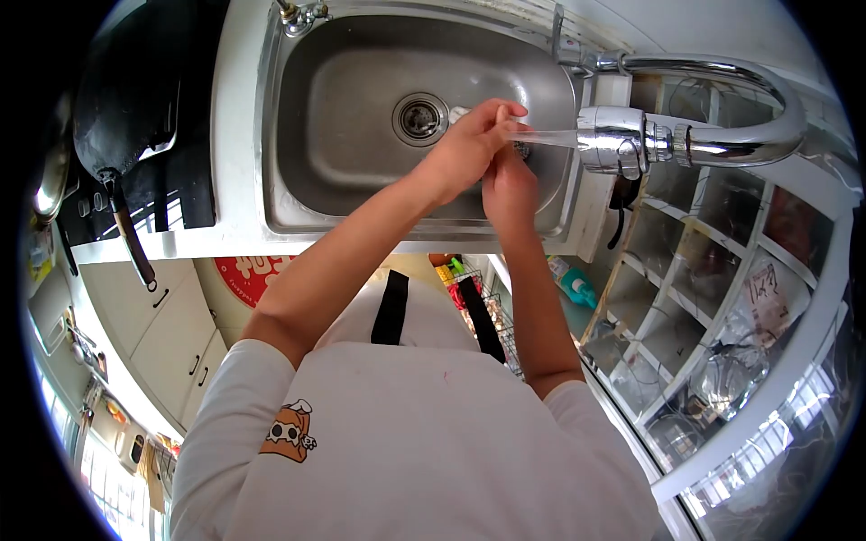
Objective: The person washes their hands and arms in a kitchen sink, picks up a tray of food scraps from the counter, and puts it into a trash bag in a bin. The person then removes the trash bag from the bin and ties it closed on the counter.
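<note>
My left hand and my right hand are pressed together over the right part of the steel sink. Both have curled fingers, and whatever lies between them is hidden. Water runs from the chrome faucet onto the fingers. Just left of the fingers, a small whitish thing shows beside the drain; I cannot make out what it is.
A black pan sits on the stove at the left, its handle over the counter edge. The faucet's curved pipe arches at the right, above a compartmented rack. A teal bottle is below the counter, right of my right forearm.
</note>
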Available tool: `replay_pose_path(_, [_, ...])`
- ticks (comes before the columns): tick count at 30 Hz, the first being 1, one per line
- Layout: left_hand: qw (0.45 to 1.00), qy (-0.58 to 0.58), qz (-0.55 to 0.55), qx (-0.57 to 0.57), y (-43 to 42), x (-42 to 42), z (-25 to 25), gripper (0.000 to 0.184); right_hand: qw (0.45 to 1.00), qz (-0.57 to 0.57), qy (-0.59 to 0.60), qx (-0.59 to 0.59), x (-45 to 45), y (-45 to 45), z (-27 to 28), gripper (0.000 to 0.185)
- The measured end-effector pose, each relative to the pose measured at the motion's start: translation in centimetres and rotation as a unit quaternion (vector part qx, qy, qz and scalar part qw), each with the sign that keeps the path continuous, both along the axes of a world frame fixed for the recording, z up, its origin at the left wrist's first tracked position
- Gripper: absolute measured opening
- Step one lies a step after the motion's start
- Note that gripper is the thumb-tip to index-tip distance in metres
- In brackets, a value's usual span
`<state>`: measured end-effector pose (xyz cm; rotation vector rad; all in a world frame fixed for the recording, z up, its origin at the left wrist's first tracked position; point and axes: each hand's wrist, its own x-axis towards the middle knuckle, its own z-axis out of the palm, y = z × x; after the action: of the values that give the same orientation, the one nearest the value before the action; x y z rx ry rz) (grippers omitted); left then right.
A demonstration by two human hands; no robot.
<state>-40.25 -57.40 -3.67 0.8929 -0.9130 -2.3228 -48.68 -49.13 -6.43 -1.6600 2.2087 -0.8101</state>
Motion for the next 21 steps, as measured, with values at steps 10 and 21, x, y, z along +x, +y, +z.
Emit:
replay_pose_path(10, [0.992,0.041,-0.022,0.117,-0.6,1.0,-4.3,0.033,0.99,0.025,0.001,0.141,0.9,0.5,-1.9,0.061])
replay_pose_path(21, [0.998,0.013,-0.014,0.058,-1.3,3.6,-4.5,0.029,0.974,0.134,0.171,0.064,-1.6,0.8,-1.1,0.069])
